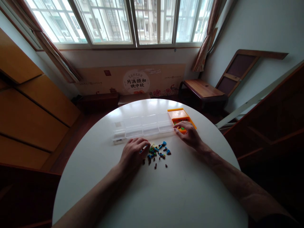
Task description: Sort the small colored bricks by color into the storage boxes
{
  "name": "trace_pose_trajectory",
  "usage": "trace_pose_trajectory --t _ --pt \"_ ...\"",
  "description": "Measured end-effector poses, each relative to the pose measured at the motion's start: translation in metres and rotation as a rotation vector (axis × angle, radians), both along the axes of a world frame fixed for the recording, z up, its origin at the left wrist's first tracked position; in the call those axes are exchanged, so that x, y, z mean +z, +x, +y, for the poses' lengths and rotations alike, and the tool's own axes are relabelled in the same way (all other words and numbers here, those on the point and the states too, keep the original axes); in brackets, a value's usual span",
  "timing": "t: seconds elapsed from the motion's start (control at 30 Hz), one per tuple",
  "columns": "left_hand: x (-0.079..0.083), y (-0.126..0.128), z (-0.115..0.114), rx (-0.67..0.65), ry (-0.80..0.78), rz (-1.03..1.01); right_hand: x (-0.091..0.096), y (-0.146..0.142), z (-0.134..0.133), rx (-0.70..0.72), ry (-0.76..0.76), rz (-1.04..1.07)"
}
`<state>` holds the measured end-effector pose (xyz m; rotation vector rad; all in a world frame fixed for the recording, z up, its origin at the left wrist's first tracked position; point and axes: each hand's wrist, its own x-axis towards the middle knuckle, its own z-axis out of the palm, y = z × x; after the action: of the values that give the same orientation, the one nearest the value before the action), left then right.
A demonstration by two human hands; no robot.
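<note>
My left hand (136, 150) rests at the left side of a loose pile of small toy bricks (154, 152), blue, brown, green and pale yellow. Its fingers are curled in towards the thumb, and specks of blue show by the fingertips; whatever they hold is too small to make out. Over the front left part of an orange box (184, 119) is my right hand (188, 134), thumb and forefinger close together. What lies between them is hidden. Green and dark pieces show inside the box, whose lid (177, 113) is tipped back.
A long clear plastic case (142, 126) with several compartments lies behind the pile, its right end against the orange box. Everything stands on a round white table (99, 186). Beyond its far edge are a wooden chair (204, 88) and a window (136, 23).
</note>
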<state>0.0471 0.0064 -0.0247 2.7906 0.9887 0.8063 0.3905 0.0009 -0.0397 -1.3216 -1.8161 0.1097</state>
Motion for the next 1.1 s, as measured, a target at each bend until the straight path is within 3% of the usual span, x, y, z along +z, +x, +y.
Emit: trace_pose_trajectory --t 0.33,0.57,0.73,0.9,1.1 --pt "-0.003 -0.001 -0.002 0.035 0.018 -0.024 0.000 -0.007 -0.004 0.041 0.002 -0.021" --pt "0.017 0.000 -0.005 -0.007 0.064 -0.051 0.004 -0.009 -0.006 0.056 0.021 -0.020" --pt "0.027 0.010 0.007 -0.101 0.034 -0.087 0.007 -0.014 -0.010 0.090 0.087 -0.021" --pt "0.012 0.022 0.015 -0.109 -0.045 -0.270 0.016 -0.023 -0.016 0.192 0.182 -0.072" --pt "-0.002 0.019 0.011 -0.125 -0.114 -0.301 0.019 -0.042 -0.024 0.362 0.218 -0.151"
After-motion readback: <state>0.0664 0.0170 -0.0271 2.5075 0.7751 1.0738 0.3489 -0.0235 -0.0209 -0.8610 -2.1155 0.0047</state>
